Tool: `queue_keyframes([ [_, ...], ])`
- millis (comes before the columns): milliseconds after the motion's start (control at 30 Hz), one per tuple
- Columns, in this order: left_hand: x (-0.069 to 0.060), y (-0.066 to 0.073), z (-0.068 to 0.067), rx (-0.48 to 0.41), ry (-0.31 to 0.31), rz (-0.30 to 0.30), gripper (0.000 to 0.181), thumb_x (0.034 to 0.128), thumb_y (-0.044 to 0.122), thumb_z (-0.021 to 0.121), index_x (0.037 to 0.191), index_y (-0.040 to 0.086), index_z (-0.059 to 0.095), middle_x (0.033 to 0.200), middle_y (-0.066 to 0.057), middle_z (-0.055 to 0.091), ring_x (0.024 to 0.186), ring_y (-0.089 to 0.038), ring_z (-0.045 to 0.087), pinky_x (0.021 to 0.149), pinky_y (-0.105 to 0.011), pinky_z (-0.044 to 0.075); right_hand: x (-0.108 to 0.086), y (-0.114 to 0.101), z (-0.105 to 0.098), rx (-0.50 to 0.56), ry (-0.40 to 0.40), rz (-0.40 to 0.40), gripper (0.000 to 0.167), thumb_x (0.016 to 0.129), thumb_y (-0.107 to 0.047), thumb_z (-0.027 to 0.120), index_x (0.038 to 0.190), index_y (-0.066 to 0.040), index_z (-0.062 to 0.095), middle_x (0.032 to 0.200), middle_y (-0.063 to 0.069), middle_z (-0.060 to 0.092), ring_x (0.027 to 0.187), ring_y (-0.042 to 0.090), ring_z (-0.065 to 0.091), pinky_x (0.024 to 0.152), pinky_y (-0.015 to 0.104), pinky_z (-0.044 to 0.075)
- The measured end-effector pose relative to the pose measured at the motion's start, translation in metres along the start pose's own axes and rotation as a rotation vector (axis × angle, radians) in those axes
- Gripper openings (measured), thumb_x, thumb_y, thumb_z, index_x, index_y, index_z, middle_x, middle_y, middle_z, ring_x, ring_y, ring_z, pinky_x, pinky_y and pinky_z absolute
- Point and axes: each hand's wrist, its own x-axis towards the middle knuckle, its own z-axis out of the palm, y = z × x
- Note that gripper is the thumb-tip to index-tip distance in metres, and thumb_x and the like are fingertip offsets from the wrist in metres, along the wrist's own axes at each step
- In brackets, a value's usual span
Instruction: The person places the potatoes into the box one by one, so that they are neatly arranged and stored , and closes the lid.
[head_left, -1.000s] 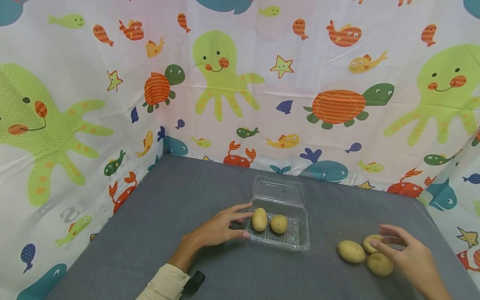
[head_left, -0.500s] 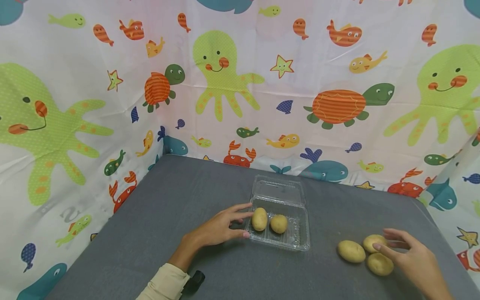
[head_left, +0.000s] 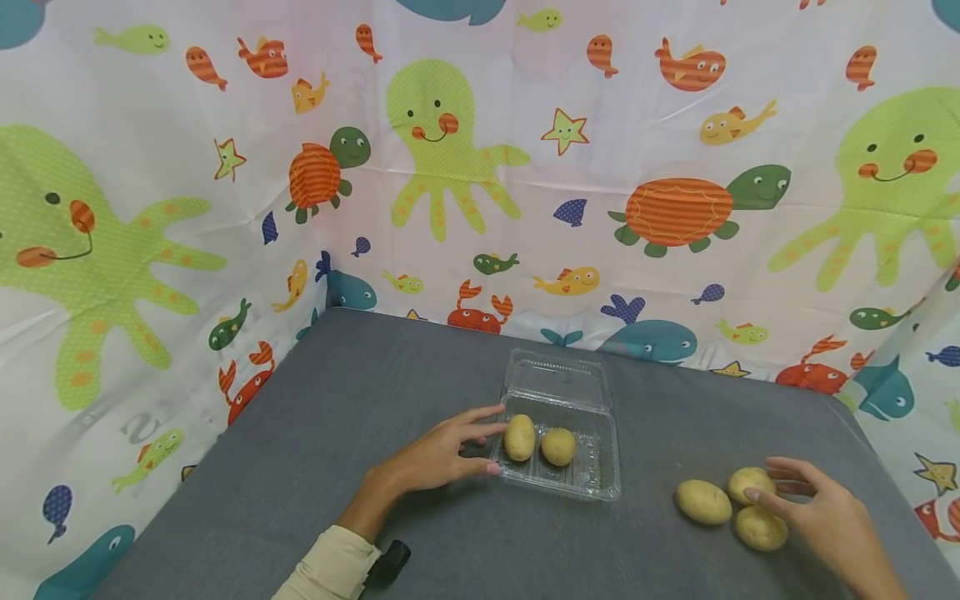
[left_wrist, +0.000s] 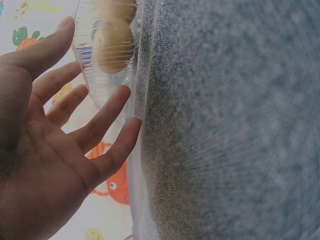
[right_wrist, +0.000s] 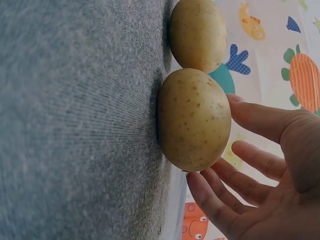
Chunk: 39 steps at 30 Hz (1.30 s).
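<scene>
My left hand (head_left: 442,452) rests with spread fingers at the left side of a clear plastic clamshell container (head_left: 600,492). Two yellow potatoes, one oval (head_left: 519,438) and one rounder (head_left: 558,447), lie inside it. In the left wrist view the fingertips reach the container's wall (left_wrist: 95,90). Farther right, three more potatoes sit close together on the table: a left one (head_left: 703,502), a back one (head_left: 750,485) and a front one (head_left: 761,529). My right hand (head_left: 828,512) is loosely bent beside the back potato, its thumb tip overlapping it. In the right wrist view a potato (right_wrist: 194,120) partly hides the fingertips.
The container's lid (head_left: 558,379) is tipped back behind its base. Grey cloth covers the table (head_left: 390,367). A sea-animal curtain (head_left: 480,183) stands along the back and sides. A dark strap piece (head_left: 388,563) shows at the left cuff (head_left: 330,567).
My right hand has shifted slightly right, uncovering more of the back potato, then stayed in place. The left hand, the container and its potatoes have not moved.
</scene>
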Motion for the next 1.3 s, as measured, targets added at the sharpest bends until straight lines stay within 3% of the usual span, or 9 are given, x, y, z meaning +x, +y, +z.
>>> queue_keyframes([
  [300, 0.000, -0.002, 0.000, -0.003, 0.000, -0.005, 0.065, 0.0995, 0.040, 0.076, 0.158, 0.019, 0.054, 0.173, 0.005, 0.032, 0.134, -0.024, 0.062, 0.112, -0.049, 0.051, 0.005, -0.001, -0.003, -0.017, -0.078, 0.044, 0.099, 0.085, -0.069, 0.079, 0.142, 0.008, 0.056, 0.138, 0.038, 0.059, 0.122, 0.056, 0.055, 0.088, 0.070, 0.048],
  [467, 0.000, -0.002, 0.000, -0.009, 0.002, -0.001, 0.066, 0.0994, 0.040, 0.076, 0.157, 0.020, 0.054, 0.173, 0.005, 0.032, 0.135, -0.024, 0.062, 0.112, -0.049, 0.051, 0.008, 0.000, -0.005, -0.053, -0.107, 0.029, 0.096, 0.084, -0.069, 0.080, 0.139, 0.007, 0.061, 0.136, 0.038, 0.059, 0.122, 0.058, 0.053, 0.090, 0.073, 0.046],
  [1033, 0.000, -0.002, 0.001, -0.006, 0.006, -0.003, 0.065, 0.0995, 0.041, 0.076, 0.157, 0.019, 0.054, 0.173, 0.003, 0.032, 0.135, -0.025, 0.062, 0.112, -0.050, 0.051, 0.014, 0.000, -0.003, -0.078, -0.148, 0.008, 0.097, 0.084, -0.068, 0.081, 0.142, 0.006, 0.059, 0.135, 0.040, 0.061, 0.124, 0.063, 0.049, 0.092, 0.075, 0.045],
  [1300, -0.001, 0.000, 0.000, -0.009, 0.003, 0.005, 0.066, 0.0992, 0.038, 0.077, 0.157, 0.017, 0.054, 0.173, 0.001, 0.032, 0.134, -0.025, 0.063, 0.111, -0.051, 0.051, 0.015, 0.000, 0.000, -0.056, -0.125, 0.013, 0.099, 0.082, -0.070, 0.082, 0.141, 0.006, 0.059, 0.139, 0.041, 0.057, 0.124, 0.061, 0.052, 0.089, 0.070, 0.048],
])
